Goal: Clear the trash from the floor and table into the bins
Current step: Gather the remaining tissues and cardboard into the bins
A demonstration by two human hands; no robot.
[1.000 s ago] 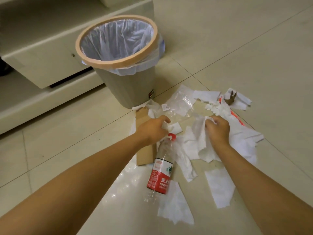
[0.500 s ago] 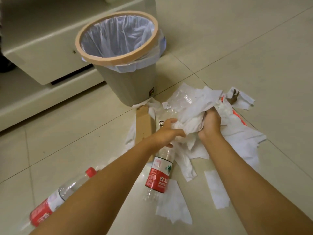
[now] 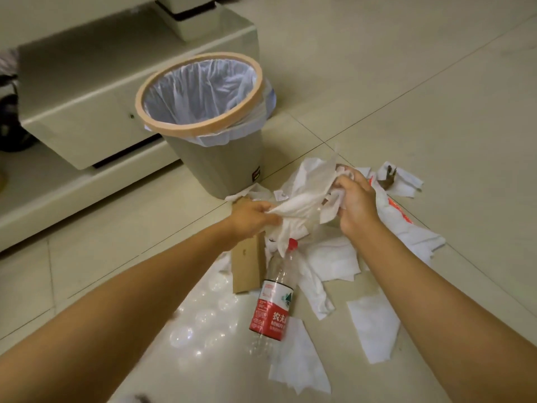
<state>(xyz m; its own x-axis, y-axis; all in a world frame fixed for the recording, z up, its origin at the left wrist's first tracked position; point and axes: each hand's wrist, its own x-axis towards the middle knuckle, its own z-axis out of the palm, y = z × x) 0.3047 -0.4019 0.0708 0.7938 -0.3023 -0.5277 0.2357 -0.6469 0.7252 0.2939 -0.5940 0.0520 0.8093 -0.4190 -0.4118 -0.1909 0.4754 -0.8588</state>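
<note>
You hold a bundle of white tissue paper (image 3: 308, 196) between both hands, lifted just above the litter on the floor, in front of and to the right of the bin (image 3: 203, 123). Your left hand (image 3: 251, 218) pinches its lower end, fingers curled around the paper; your right hand (image 3: 356, 199) grips the upper end, fingers closed into the crumpled sheets. The bin stands upright with a pale liner folded over its tan rim. Beneath your hands lie a cardboard piece (image 3: 247, 266), a plastic bottle (image 3: 274, 298) with a red cap and label on its side, more loose tissues (image 3: 373, 327), bubble wrap (image 3: 200, 321) and a white plastic bag (image 3: 398, 219) with red print.
</note>
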